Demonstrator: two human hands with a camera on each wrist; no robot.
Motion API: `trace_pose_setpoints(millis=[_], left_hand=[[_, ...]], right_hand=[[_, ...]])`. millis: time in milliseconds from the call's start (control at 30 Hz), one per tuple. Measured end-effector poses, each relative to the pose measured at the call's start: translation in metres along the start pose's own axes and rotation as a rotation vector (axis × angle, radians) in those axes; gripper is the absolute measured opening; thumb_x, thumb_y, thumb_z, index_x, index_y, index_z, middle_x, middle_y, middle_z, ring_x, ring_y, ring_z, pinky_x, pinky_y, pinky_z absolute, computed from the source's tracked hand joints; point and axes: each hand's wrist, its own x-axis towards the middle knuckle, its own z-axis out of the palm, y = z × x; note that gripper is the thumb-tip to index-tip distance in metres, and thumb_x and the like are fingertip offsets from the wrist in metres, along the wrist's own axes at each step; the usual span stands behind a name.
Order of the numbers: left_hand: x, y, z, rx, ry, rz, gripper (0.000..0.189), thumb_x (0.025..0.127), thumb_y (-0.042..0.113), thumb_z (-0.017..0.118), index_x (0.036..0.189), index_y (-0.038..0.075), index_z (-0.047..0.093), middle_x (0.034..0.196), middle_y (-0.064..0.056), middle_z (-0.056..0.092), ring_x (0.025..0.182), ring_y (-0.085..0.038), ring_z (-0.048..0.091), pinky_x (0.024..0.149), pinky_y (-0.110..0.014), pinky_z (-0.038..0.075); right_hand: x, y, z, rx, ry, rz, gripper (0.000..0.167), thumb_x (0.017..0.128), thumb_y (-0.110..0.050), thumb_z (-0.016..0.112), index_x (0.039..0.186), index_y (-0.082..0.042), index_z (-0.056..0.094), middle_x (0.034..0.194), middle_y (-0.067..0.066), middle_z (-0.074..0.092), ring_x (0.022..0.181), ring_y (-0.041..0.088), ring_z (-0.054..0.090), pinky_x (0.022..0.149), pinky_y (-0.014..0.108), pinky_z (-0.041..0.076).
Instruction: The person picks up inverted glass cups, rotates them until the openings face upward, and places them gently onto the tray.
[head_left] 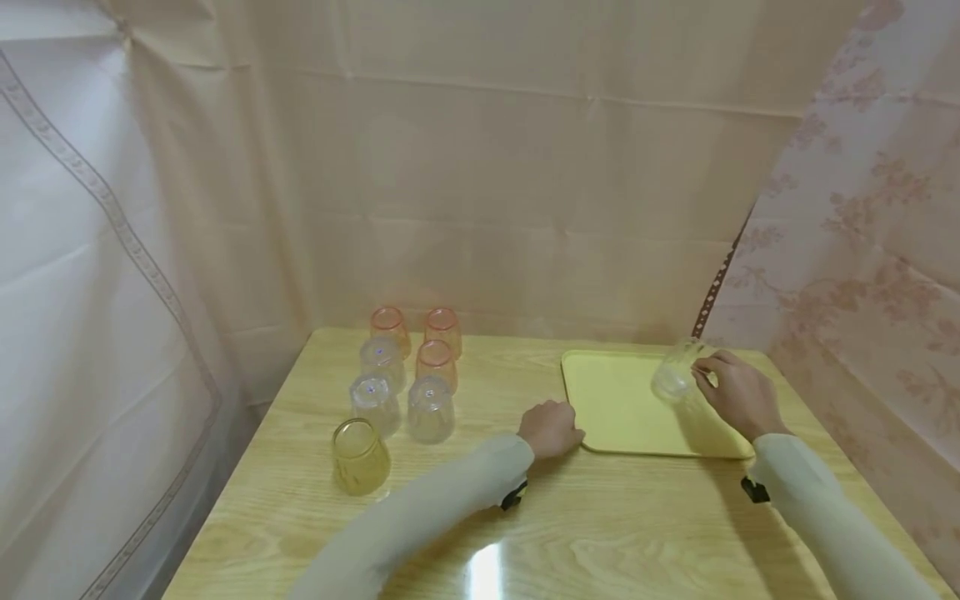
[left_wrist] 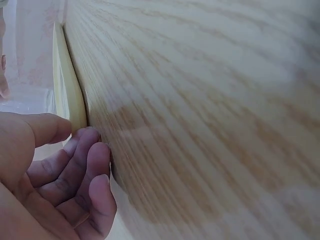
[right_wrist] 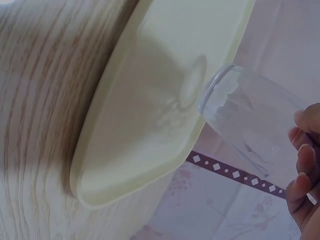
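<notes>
My right hand [head_left: 738,396] grips a clear glass [head_left: 675,372] by its upper end, above the right half of a yellow tray [head_left: 626,408]. In the right wrist view the clear glass [right_wrist: 250,120] leans over the tray [right_wrist: 125,125], its thick round end toward the surface and my fingertips [right_wrist: 303,159] at the other end. My left hand [head_left: 551,429] is at the tray's near left corner. The left wrist view shows its thumb [left_wrist: 55,129] and curled fingers pinching the tray's rim [left_wrist: 75,107].
On the left of the wooden table [head_left: 615,525] stand several upside-down glasses: pink ones [head_left: 442,333] at the back, clear ones [head_left: 431,410] in the middle and a yellow one [head_left: 361,458] in front. Beige cloth [head_left: 480,183] hangs behind the table, with patterned cloth [head_left: 892,250] on the right.
</notes>
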Motion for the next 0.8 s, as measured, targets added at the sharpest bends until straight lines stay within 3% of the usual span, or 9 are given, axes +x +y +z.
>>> trace_pose_setpoints(millis=[433,800], left_hand=[[-0.004,0.007,-0.002,0.020,-0.011,-0.002,0.050,0.099,0.035,0.068,0.059,0.017,0.045,0.052,0.006,0.040,0.046,-0.009,0.038,0.043,-0.025,0.034],[-0.005,0.002,0.001,0.007,0.015,0.016,0.051,0.099,0.032,0.068,0.058,0.017,0.042,0.050,0.006,0.036,0.044,-0.008,0.034,0.041,-0.024,0.032]], right_hand=[[-0.005,0.019,-0.004,-0.032,-0.032,0.025,0.014,0.086,-0.008,0.079,0.097,0.000,0.076,0.088,0.014,0.065,0.049,0.012,0.048,0.039,0.030,0.035],[-0.008,0.034,0.000,-0.025,-0.054,0.125,0.007,0.091,-0.009,0.074,0.093,-0.003,0.077,0.089,0.014,0.066,0.058,0.024,0.057,0.040,0.035,0.037]])
